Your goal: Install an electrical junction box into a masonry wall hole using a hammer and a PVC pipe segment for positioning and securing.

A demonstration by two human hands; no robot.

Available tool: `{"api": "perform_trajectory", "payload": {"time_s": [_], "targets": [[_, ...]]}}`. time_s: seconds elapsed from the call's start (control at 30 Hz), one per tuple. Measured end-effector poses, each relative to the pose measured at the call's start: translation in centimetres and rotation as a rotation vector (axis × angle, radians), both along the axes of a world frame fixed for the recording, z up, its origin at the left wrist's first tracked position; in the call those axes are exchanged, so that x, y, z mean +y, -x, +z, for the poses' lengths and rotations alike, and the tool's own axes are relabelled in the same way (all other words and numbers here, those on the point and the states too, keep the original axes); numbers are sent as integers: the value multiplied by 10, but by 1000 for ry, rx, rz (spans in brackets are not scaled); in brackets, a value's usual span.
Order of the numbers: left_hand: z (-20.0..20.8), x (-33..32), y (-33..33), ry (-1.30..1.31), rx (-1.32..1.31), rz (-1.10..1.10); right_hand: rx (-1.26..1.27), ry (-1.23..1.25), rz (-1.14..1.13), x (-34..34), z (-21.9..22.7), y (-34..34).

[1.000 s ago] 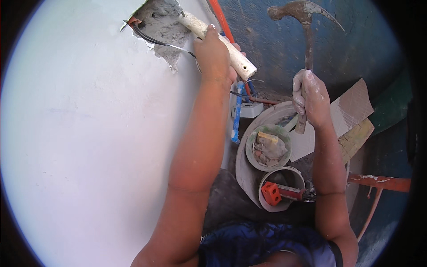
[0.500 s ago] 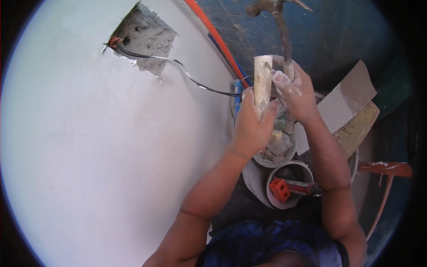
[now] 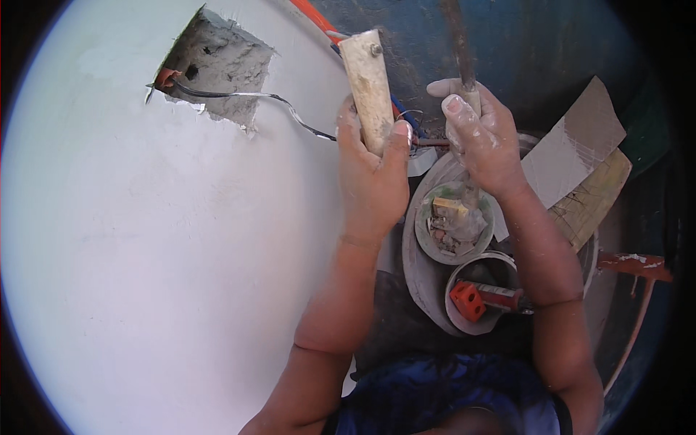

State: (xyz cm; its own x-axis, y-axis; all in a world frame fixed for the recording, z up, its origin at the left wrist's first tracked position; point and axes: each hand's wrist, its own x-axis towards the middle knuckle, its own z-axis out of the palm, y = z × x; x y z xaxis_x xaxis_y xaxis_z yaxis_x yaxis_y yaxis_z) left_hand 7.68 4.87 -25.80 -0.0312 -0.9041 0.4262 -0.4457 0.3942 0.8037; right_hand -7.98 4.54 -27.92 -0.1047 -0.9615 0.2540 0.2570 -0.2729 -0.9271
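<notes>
My left hand point(image 3: 370, 181) grips an off-white, worn block-like piece point(image 3: 368, 87) by its lower end. A small round metal fastener shows near the top of that piece, which tilts to the left; I cannot make out its exact kind. In my dust-covered right hand point(image 3: 489, 138) is a hammer point(image 3: 459, 43), held upright by the handle, its head cut off by the upper edge. The right thumb and index finger are whitened. A black cable point(image 3: 239, 94) runs from the wall opening point(image 3: 221, 72) to behind my left hand.
On a round, dusty surface point(image 3: 417, 268) stand a tub point(image 3: 428, 243) of rubble and a white bucket point(image 3: 455, 312) holding a red-orange tool point(image 3: 467, 301). Grey and tan boards point(image 3: 573, 145) lean at the right. A pale wall point(image 3: 181, 254) fills the left, with an orange conduit point(image 3: 313, 16) beyond it.
My left hand has moved left and up with the off-white piece, away from my right hand. The hammer has shifted upward, taking its head out of view. The tubs show more fully.
</notes>
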Motion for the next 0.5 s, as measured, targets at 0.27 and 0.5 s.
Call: {"api": "perform_trajectory", "payload": {"time_s": [0.27,0.5], "targets": [[65,-77,-23,-10,248,218,88,-38,-100,-8,-4,8],[70,-113,-33,105,240,292,80,-26,-120,-9,-5,18]]}}
